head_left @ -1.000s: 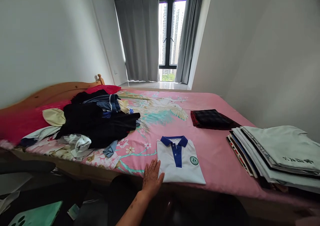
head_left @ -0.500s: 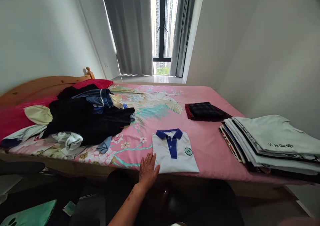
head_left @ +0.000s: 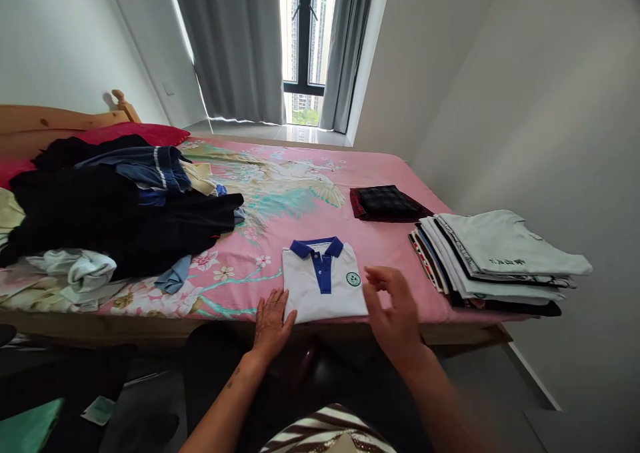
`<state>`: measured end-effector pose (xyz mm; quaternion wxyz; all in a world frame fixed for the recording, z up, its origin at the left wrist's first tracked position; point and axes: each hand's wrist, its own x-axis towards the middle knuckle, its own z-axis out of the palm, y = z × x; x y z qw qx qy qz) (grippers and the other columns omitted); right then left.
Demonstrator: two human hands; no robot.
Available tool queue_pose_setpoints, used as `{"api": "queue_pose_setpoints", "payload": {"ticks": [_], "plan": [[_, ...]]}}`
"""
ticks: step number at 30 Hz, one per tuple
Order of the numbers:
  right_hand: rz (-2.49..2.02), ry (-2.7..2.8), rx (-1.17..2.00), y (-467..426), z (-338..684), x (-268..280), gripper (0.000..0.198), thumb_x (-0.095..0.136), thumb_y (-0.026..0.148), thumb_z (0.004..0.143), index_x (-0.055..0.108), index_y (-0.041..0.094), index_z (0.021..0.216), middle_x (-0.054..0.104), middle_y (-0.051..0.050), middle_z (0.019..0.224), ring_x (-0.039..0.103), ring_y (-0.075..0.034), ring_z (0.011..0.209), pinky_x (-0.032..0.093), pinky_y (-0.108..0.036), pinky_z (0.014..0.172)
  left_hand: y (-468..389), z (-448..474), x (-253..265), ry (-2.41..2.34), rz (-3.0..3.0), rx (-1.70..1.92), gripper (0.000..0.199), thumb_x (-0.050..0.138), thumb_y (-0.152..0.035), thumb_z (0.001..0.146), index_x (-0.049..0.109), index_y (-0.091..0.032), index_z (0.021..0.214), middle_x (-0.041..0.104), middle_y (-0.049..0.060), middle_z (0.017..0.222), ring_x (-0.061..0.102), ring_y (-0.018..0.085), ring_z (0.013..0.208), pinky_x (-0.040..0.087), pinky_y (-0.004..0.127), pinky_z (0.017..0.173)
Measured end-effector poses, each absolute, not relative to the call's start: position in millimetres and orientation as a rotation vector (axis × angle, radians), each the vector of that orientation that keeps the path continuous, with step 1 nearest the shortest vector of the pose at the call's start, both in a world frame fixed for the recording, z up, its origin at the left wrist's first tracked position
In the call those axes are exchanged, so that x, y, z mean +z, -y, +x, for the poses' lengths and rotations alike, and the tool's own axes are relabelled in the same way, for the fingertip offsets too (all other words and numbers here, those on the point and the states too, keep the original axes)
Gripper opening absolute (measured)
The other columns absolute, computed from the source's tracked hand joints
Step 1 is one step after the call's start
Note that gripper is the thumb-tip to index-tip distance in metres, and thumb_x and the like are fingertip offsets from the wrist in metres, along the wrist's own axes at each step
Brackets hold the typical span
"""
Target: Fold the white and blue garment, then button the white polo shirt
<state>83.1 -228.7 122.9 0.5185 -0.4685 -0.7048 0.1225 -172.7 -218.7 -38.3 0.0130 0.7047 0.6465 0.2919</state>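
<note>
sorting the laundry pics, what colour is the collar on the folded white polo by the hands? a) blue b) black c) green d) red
a: the folded white polo has a blue collar and placket, and the left hand rests at its lower left corner.

Daylight enters through the tall dark-framed window (head_left: 303,36) between grey curtains (head_left: 235,46), well beyond the right grip (head_left: 393,309), and the panes are blown out to glare. The pink floral bedspread (head_left: 280,193) is evenly and softly lit; the floor below both grips falls into deep shadow. The right grip is motion-blurred, the left grip (head_left: 271,318) sharp. Walls bend outward towards the picture's edges.
</note>
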Motion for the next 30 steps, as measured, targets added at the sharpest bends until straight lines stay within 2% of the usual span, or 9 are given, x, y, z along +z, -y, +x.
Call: {"api": "queue_pose_setpoints", "payload": {"ticks": [4,8,11,14,17,20,24,27,30], "plan": [[-1.720,1.490,0.738,206,110,31,0.038,0.052,0.038,0.080,0.056,0.012,0.107,0.060,-0.015,0.108,0.058,-0.024,0.099,0.048,-0.037,0.086,243,-166,-42,-1.963,1.827,1.270,0.045,0.051,-0.040,0.083,0.050,-0.017,0.121,0.057,0.012,0.123,0.048,0.026,0.121,0.032,0.045,0.106],[-1.904,1.439,0.882,198,128,-19,0.045,0.049,0.044,0.081,0.055,0.012,0.112,0.062,-0.014,0.109,0.059,-0.023,0.101,0.046,-0.034,0.087,265,-151,-48,-1.789,1.085,1.312,0.052,0.058,-0.058,0.070,0.052,-0.016,0.099,0.062,0.010,0.095,0.062,0.023,0.087,0.051,0.036,0.074],[-1.995,1.436,0.915,190,130,-14,0.042,0.050,0.047,0.080,0.059,0.014,0.105,0.066,-0.011,0.096,0.062,-0.024,0.091,0.047,-0.033,0.078,265,-141,-47,-1.607,0.819,1.095,0.062,0.063,-0.068,0.057,0.054,-0.015,0.088,0.062,0.006,0.078,0.061,0.019,0.066,0.047,0.028,0.054],[-2.022,1.449,0.853,184,128,0,0.041,0.054,0.047,0.077,0.059,0.017,0.103,0.065,-0.010,0.096,0.061,-0.025,0.089,0.044,-0.032,0.074,257,-139,-38,-1.601,0.770,0.996,0.060,0.057,-0.072,0.060,0.054,-0.016,0.079,0.057,0.000,0.064,0.050,0.012,0.050,0.036,0.023,0.044],[-1.909,1.514,0.745,183,118,11,0.036,0.048,0.047,0.081,0.058,0.020,0.101,0.064,-0.004,0.081,0.059,-0.020,0.076,0.042,-0.029,0.067,251,-144,-25,-1.721,0.921,1.032,0.054,0.049,-0.071,0.070,0.048,-0.017,0.061,0.040,-0.005,0.049,0.036,0.008,0.045,0.027,0.022,0.045],[-1.654,1.630,0.775,178,95,17,0.025,0.045,0.042,0.083,0.059,0.021,0.086,0.059,0.000,0.069,0.056,-0.016,0.067,0.041,-0.026,0.064,246,-146,-5,-1.734,1.201,1.070,0.052,0.048,-0.064,0.076,0.044,-0.017,0.053,0.037,-0.004,0.049,0.036,0.009,0.050,0.028,0.022,0.050],[-1.545,1.788,0.762,151,52,20,0.019,0.045,0.033,0.083,0.059,0.021,0.085,0.063,-0.001,0.079,0.058,-0.014,0.074,0.041,-0.023,0.069,223,-137,28,-1.638,1.468,1.047,0.042,0.047,-0.054,0.082,0.052,-0.018,0.061,0.047,-0.003,0.057,0.045,0.012,0.058,0.035,0.022,0.057],[-1.657,1.889,0.645,125,27,21,0.017,0.049,0.032,0.082,0.057,0.020,0.091,0.065,-0.004,0.088,0.059,-0.016,0.082,0.040,-0.024,0.071,189,-127,41,-1.616,1.578,1.087,0.026,0.046,-0.040,0.085,0.060,-0.018,0.086,0.059,-0.001,0.070,0.055,0.013,0.068,0.042,0.023,0.065],[-1.769,1.922,0.606,107,15,19,0.030,0.059,0.039,0.076,0.054,0.018,0.096,0.065,-0.008,0.091,0.060,-0.020,0.084,0.039,-0.027,0.070,150,-120,34,-1.653,1.644,1.097,0.026,0.045,-0.024,0.084,0.057,-0.018,0.107,0.065,0.002,0.086,0.061,0.014,0.078,0.047,0.026,0.074]]}}
